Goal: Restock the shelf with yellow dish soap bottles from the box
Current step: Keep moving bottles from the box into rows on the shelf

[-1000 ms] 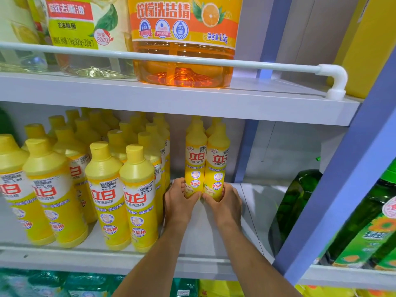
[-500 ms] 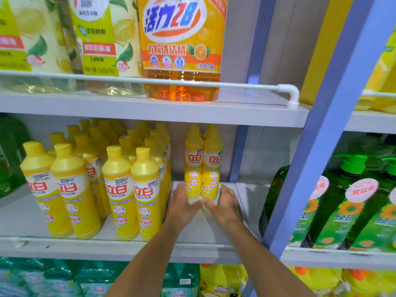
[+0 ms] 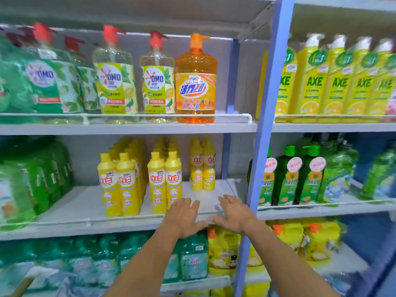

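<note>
Placing step looked finished: left grip (image 3: pixel 184 217) and right grip (image 3: pixel 234 215) hovered spread and empty, yellow bottles (image 3: pixel 202 166) at twelve o'clock. Next, probably, fetching more from the box.

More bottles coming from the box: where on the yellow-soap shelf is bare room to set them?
Largest patch: bare shelf in front of the back pair, between the front yellow pair and the blue post, just beyond the left hand and right hand. Second: between the green bottles and the left yellow rows. Crowded: the yellow rows, one narrow lane between them.
</note>
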### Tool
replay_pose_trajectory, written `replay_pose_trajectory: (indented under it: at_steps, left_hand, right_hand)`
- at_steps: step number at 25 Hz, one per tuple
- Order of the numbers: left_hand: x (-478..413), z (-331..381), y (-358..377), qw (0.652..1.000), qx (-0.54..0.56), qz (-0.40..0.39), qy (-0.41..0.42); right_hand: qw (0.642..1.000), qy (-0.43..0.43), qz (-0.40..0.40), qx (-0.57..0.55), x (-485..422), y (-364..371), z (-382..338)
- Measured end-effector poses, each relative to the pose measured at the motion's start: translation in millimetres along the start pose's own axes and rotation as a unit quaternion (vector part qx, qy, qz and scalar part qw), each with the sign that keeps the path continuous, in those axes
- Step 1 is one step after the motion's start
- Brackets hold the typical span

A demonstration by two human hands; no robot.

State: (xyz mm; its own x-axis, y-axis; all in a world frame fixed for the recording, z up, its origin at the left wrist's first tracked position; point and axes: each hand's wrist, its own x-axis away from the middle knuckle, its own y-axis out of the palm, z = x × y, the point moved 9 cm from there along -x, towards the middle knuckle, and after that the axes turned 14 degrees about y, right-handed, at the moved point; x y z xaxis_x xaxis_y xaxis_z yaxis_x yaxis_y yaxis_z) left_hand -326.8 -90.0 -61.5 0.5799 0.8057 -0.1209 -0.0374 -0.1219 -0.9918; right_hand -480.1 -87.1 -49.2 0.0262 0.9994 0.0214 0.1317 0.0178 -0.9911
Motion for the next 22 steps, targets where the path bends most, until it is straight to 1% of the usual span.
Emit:
replay_pose_trajectory:
  at_steps: [4, 6, 10, 13, 15, 17, 22]
  left_hand:
    - [103.6, -6.2, 10.2, 1.0, -0.017, -0.016, -0.019]
    - [155.7, -10.6, 28.1, 0.998, -0.021, -0.044, -0.036]
    - [253.0, -22.5, 85.0, 0.989, 0.02, -0.114, -0.095]
    - [293.9, -27.0, 125.5, 0.979, 0.057, -0.151, -0.125]
    - [314.7, -22.3, 160.8, 0.971, 0.095, -0.173, -0.138]
    - [333.8, -13.9, 202.2, 0.959, 0.128, -0.202, -0.149]
    - [372.2, 5.0, 310.1, 0.917, 0.199, -0.298, -0.175]
  right_hand:
    - [1.0, -0.014, -0.016, 0.019, 74.9, 29.4, -39.8]
    - [0.999, -0.036, -0.008, 0.027, 104.7, 50.3, -68.7]
    - [0.994, -0.083, -0.049, 0.055, 152.5, 113.3, -126.8]
    - [0.991, -0.093, -0.08, 0.056, 168.3, 160.6, -151.8]
    - [0.988, -0.098, -0.108, 0.055, 180.4, 202.2, -157.8]
    - [0.982, -0.089, -0.156, 0.05, 192.6, 253.7, -155.1]
    - [0.96, -0.054, -0.273, 0.045, 204.0, 381.0, -126.8]
